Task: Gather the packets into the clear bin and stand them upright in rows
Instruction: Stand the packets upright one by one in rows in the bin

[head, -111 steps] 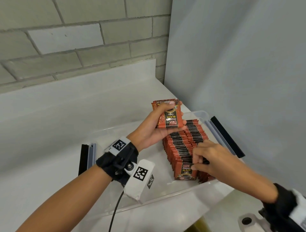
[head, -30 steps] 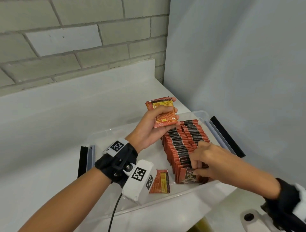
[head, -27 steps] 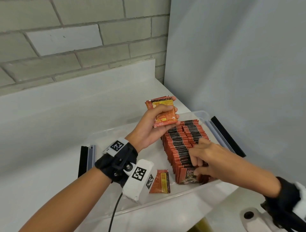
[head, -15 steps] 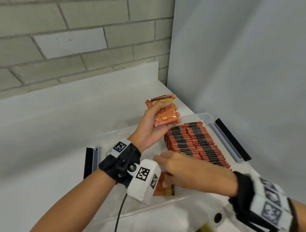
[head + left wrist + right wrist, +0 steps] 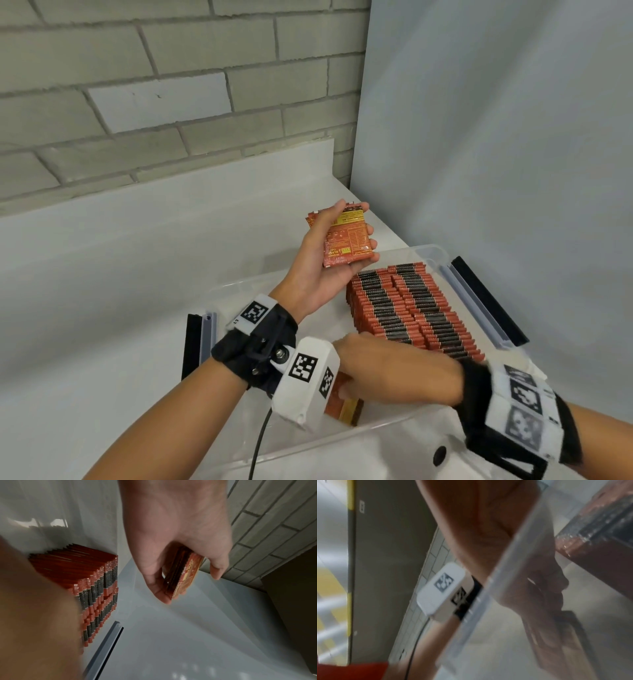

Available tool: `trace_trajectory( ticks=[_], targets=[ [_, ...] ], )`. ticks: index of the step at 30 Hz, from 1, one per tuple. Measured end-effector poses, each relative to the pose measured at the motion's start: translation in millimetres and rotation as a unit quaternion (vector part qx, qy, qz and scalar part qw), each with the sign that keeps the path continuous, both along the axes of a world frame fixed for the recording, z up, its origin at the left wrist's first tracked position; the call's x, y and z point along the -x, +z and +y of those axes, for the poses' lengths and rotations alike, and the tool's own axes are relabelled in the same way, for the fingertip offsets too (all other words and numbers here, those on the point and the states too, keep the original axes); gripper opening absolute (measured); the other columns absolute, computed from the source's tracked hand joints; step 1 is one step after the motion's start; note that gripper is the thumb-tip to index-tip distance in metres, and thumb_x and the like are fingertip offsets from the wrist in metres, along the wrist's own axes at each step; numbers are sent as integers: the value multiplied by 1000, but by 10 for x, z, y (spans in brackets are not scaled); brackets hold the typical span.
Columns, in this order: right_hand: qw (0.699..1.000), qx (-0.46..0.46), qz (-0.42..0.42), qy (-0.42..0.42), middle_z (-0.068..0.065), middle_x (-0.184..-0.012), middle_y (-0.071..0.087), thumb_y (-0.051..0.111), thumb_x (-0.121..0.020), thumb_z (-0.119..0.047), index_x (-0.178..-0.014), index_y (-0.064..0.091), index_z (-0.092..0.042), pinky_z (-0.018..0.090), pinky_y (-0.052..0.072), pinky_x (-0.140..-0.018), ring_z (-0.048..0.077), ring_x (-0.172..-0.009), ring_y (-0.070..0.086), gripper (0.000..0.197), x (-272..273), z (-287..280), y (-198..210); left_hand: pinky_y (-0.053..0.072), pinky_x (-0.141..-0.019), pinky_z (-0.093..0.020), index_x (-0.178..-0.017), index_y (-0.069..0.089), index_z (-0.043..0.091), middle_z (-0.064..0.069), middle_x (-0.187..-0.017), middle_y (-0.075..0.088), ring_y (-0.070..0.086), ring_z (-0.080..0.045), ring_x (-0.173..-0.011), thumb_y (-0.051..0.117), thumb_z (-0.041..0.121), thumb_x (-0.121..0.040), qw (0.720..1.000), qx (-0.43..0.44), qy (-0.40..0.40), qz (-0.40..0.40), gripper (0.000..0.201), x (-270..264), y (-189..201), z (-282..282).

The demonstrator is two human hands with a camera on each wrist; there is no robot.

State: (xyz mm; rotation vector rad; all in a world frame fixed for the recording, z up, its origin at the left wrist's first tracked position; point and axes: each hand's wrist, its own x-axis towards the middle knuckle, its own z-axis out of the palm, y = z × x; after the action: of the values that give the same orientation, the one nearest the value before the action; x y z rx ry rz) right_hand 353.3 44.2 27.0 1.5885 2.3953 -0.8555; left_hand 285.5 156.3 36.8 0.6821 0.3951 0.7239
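Note:
Two rows of red-and-black packets (image 5: 411, 308) stand upright along the right side of the clear bin (image 5: 428, 251). My left hand (image 5: 356, 226) grips a small stack of packets (image 5: 349, 243) above the bin's far end; the left wrist view shows the same stack (image 5: 185, 574) edge-on. One loose packet (image 5: 346, 409) lies flat at the bin's near left. My right hand (image 5: 342, 380) reaches under my left wrist and pinches it, thumb on top. Its fingers are hidden in the head view. In the blurred right wrist view they curl on the packet (image 5: 570, 635).
Grey-and-black clip bars sit on the bin's right side (image 5: 486, 301) and left side (image 5: 198, 339). The bin stands on a white counter (image 5: 102, 291) in a corner, with a brick wall behind and a grey panel (image 5: 496, 154) to the right. A cable (image 5: 260, 442) hangs from my left wrist camera.
My right hand left the front of the rows and crossed left to the loose packet on the bin floor. The left hand kept its stack and hardly moved.

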Motion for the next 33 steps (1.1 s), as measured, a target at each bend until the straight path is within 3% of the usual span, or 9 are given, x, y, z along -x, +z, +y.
trace_trajectory(
  ticks=[3, 5, 10, 12, 16, 20, 25, 29, 33],
  targets=[
    [996, 15, 69, -46, -10, -83, 62, 66, -89, -20, -88, 56, -30, 30, 49, -74, 11, -78, 61, 14, -257, 50, 257, 52, -69, -31, -110, 63, 10, -9, -85, 61, 59, -18, -74, 55, 40, -87, 1000, 1, 3, -2, 39, 1, -4, 3],
    [979, 6, 164, -118, -10, -81, 66, 70, -87, -26, -82, 57, -35, 26, 50, -75, 5, -78, 63, 16, -498, 51, 502, 53, -67, -31, -110, 64, 10, -9, -84, 61, 60, -19, -73, 55, 41, -88, 1000, 8, 10, -3, 39, 11, -6, 23],
    [864, -181, 391, -259, -5, -89, 73, 72, -74, -25, -85, 66, -19, 13, 52, -77, 8, -83, 70, 14, -858, 29, 876, 56, -78, -36, -106, 64, 11, -12, -93, 67, 65, -23, -82, 57, 45, -84, 999, 17, -27, 28, 41, 1, 13, 21],
    [843, -259, 398, -252, -4, -88, 73, 73, -76, -17, -85, 66, -16, 15, 52, -80, 10, -85, 69, 11, -873, 52, 881, 57, -69, -33, -106, 63, 12, -11, -86, 65, 64, -21, -74, 58, 46, -83, 997, 26, -57, 39, 42, -12, 8, -14],
    [848, -338, 333, -235, -8, -89, 72, 72, -81, -16, -86, 70, -17, 21, 51, -88, 12, -92, 67, 6, -895, 77, 674, 56, -64, -33, -97, 67, 10, -15, -83, 64, 64, -25, -71, 57, 43, -86, 993, 28, -108, 50, 37, -14, -4, -61],
    [855, -393, 278, -194, -6, -99, 70, 73, -79, -1, -87, 72, -10, 19, 48, -90, 5, -97, 65, 12, -889, 73, 475, 56, -59, -31, -100, 65, 4, -14, -82, 68, 65, -22, -66, 57, 24, -87, 992, 18, -122, 36, 26, 0, -14, -72],
    [854, -364, 295, -226, -10, -111, 67, 73, -80, 0, -97, 71, -16, 18, 44, -97, 4, -108, 61, 24, -878, 46, 458, 57, -58, -29, -99, 63, 4, -12, -84, 72, 71, -20, -72, 55, 10, -83, 994, 13, -104, 38, 18, -4, 8, -96],
    [813, -257, 404, -330, -13, -114, 64, 69, -80, 3, -116, 55, -27, 27, 46, -100, 6, -111, 59, 48, -873, -39, 445, 60, -72, -34, -102, 65, 4, -14, -94, 73, 71, -23, -84, 59, 8, -78, 998, 21, -59, 11, 25, -20, 17, -82],
    [767, -88, 487, -409, -11, -113, 67, 79, -64, -40, -119, 52, -29, 35, 48, -94, 12, -104, 65, 63, -784, -115, 375, 58, -81, -34, -103, 66, 5, -13, -100, 72, 70, -23, -91, 57, 7, -81, 999, 10, -36, -14, 24, -28, -9, -67]
  ],
)
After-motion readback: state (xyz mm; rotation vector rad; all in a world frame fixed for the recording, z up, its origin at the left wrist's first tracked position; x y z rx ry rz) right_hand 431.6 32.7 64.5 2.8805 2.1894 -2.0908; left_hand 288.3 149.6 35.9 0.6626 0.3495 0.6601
